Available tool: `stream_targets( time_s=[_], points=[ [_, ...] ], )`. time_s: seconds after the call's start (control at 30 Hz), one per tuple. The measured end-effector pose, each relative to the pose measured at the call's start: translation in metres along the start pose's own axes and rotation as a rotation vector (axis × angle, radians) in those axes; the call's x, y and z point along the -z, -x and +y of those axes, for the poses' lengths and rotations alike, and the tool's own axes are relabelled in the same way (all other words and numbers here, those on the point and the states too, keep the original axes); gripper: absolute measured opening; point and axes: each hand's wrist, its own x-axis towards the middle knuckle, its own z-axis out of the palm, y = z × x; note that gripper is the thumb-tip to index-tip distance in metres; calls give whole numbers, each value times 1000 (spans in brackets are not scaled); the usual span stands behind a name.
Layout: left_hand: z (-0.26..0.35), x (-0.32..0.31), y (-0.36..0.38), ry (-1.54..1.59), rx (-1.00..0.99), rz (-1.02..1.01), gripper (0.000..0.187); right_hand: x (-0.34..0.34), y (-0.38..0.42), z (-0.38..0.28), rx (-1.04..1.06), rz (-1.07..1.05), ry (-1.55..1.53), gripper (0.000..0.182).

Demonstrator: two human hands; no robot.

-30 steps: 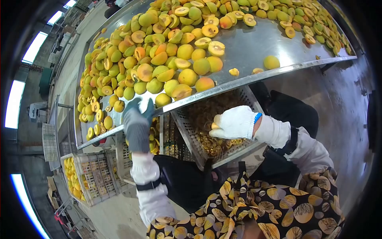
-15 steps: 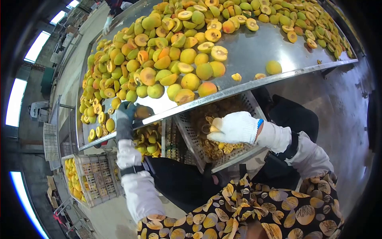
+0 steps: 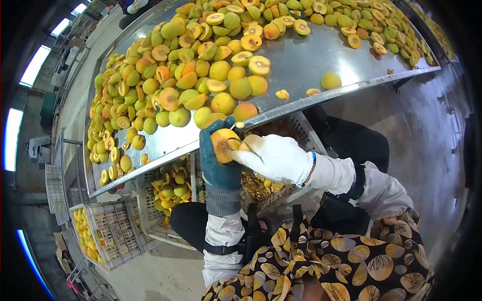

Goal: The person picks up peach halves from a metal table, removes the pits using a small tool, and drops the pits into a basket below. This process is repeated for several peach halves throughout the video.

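Note:
My left hand (image 3: 219, 163), in a dark green glove with a grey cuff, is wrapped round a yellow peach half (image 3: 221, 145), its cut face showing. My right hand (image 3: 275, 158), in a white knit glove, pinches a small loop-ended pitting tool (image 3: 244, 147) against the peach half. The gloved fingers cover most of the tool. Both hands meet just in front of the edge of the metal table (image 3: 296, 105). Heaped on the table are many halved peaches (image 3: 170, 98), some with cut faces up.
Below the table edge, a plastic crate (image 3: 309, 128) holds brown-yellow pits and scraps. Another crate (image 3: 150, 213) contains peach halves, and a further crate of yellow fruit (image 3: 108, 241) stands on the floor at left. Part of another person (image 3: 133, 7) shows at the far left corner.
My left hand has come off the table toward the right, bringing the peach half to my right hand. My right hand has moved up and left from over the pit crate, with the tool.

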Motion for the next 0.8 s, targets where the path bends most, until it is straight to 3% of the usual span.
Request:
stream_targets(
  time_s=[0.23,0.3,0.33,0.43,0.57,0.6,0.7,0.73,0.8],
  points=[
    [-14,-32,5,-407,-235,189,50,-18,-9,13,96,107,-182,52],
    [-11,-36,8,-617,-292,196,54,-4,-5,10,-169,-212,-675,52],
    [-8,-40,10,-570,-276,213,55,2,-3,5,-306,-380,-920,53],
    [-5,-48,11,-509,-263,229,56,0,-5,3,-420,-426,-1224,54],
    [-5,-40,9,-654,-321,154,58,0,-4,0,-222,-323,-770,52],
    [-4,-39,8,-691,-335,127,59,-4,-6,3,-200,-325,-816,49],
    [-2,-37,6,-746,-340,95,61,7,-8,15,-488,-594,-1224,47],
    [1,-38,5,-642,-268,46,61,1,-11,26,-490,-735,-1536,47],
    [7,-38,2,-434,-127,-49,63,-3,-12,33,-375,-845,-1650,47]
  ],
)
